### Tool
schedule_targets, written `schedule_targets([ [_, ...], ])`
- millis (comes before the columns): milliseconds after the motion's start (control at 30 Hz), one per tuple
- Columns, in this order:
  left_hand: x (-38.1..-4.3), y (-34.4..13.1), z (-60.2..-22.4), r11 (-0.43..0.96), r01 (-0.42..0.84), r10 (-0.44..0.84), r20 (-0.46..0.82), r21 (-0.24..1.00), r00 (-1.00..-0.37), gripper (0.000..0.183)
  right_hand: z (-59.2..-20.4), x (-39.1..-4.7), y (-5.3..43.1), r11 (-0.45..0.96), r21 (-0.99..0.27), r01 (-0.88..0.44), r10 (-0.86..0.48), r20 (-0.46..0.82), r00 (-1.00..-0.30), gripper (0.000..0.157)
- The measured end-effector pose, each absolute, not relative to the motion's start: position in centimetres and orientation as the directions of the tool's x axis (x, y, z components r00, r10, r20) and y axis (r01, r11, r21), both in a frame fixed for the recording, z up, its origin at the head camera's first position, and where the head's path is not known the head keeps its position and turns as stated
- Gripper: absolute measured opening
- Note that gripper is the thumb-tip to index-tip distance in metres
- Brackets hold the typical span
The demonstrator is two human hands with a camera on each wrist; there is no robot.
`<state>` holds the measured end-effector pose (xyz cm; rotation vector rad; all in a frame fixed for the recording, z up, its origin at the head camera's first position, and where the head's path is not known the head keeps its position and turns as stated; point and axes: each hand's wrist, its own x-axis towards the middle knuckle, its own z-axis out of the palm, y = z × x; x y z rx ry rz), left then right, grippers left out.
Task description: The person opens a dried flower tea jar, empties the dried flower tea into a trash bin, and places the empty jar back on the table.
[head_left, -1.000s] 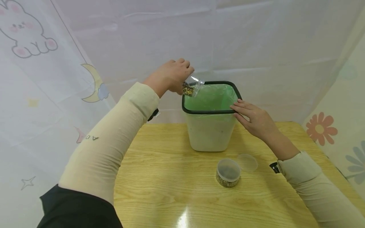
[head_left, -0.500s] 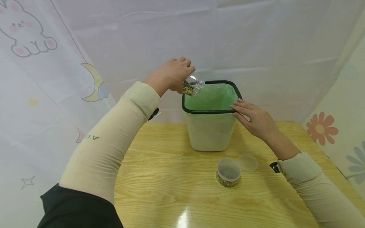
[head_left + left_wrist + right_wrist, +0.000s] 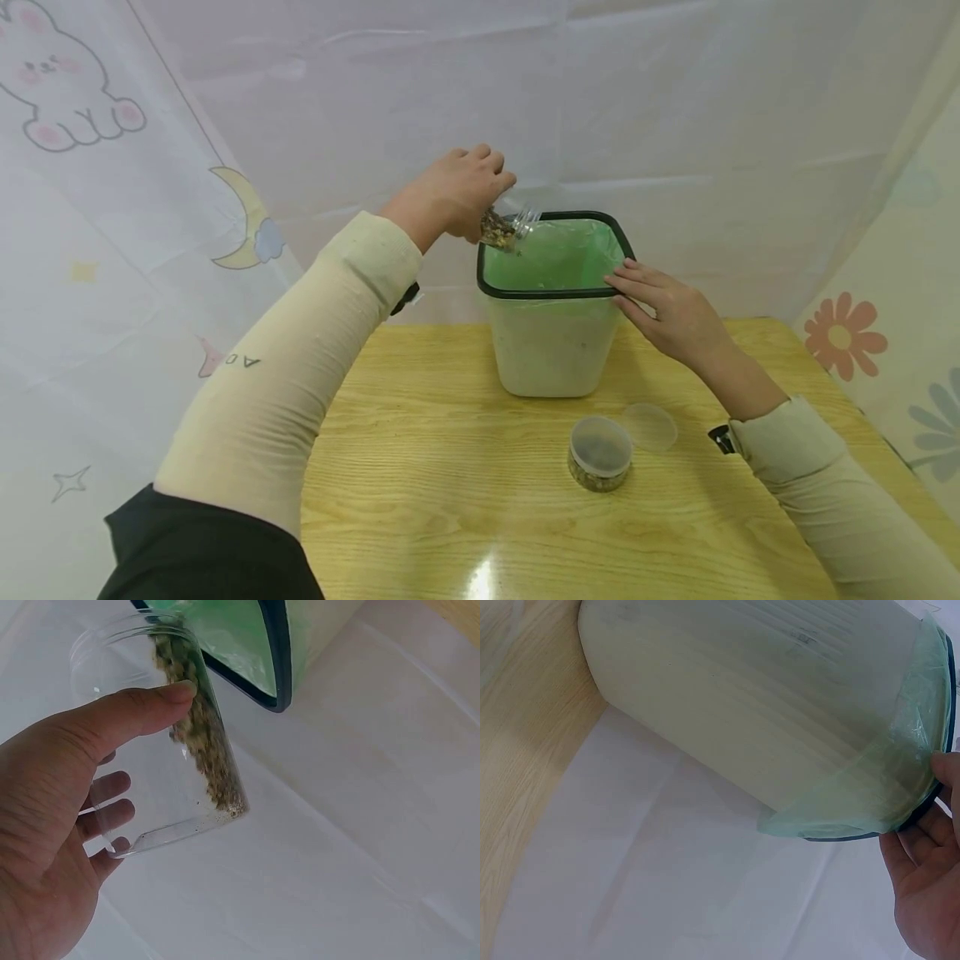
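Note:
My left hand (image 3: 461,192) grips a clear plastic jar (image 3: 161,802), thumb on one side and fingers round the other. The jar is tipped over the trash can (image 3: 551,350), its open mouth angled down. A brown and yellow dried, grainy mix (image 3: 199,742) lies along its lower wall and reaches the mouth; a few specks show just below it in the head view. A green bag (image 3: 558,262) lines the white can, under a black rim (image 3: 555,294). At the rim's right corner my right hand (image 3: 678,321) holds on, thumb outside against the bag and fingers over the edge.
On the wooden table (image 3: 420,467), in front of the can, stands a low clear tub (image 3: 600,454) with a translucent lid and grainy contents. A loose round lid (image 3: 651,427) lies beside it. A pale printed cloth (image 3: 637,108) hangs behind.
My left hand has risen slightly and tilted the jar further, its mix sliding toward the mouth, with specks now below it. My right hand stays at the rim.

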<state>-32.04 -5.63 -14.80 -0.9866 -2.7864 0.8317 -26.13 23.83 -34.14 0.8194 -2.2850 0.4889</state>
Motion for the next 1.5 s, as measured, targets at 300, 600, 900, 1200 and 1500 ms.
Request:
schedule_targets([
  [300, -32.05, -5.74, -14.67, 0.646, 0.563, 0.601, -0.111, -0.515, -0.792, 0.091, -34.17, -26.23, 23.88, 0.742, -0.115, -0.661, -0.428, 0.677, -0.598, 0.039],
  [600, -32.1, -5.73, -14.55, 0.646, 0.576, 0.611, -0.114, -0.501, -0.784, 0.091, -34.24, -26.38, 23.98, 0.743, -0.104, -0.662, -0.43, 0.683, -0.59, 0.039],
  [900, -32.14, -5.67, -14.55, 0.638, 0.573, 0.612, -0.112, -0.514, -0.783, 0.091, -34.27, -26.49, 24.09, 0.737, -0.107, -0.667, -0.43, 0.688, -0.585, 0.039],
  [1200, -32.12, -5.57, -14.57, 0.631, 0.581, 0.624, -0.11, -0.514, -0.774, 0.092, -34.09, -26.25, 24.0, 0.729, -0.112, -0.675, -0.43, 0.692, -0.579, 0.041],
  [1500, -32.01, -5.49, -14.76, 0.621, 0.583, 0.624, -0.12, -0.523, -0.772, 0.092, -33.98, -26.14, 23.95, 0.734, -0.116, -0.669, -0.43, 0.684, -0.589, 0.041],
])
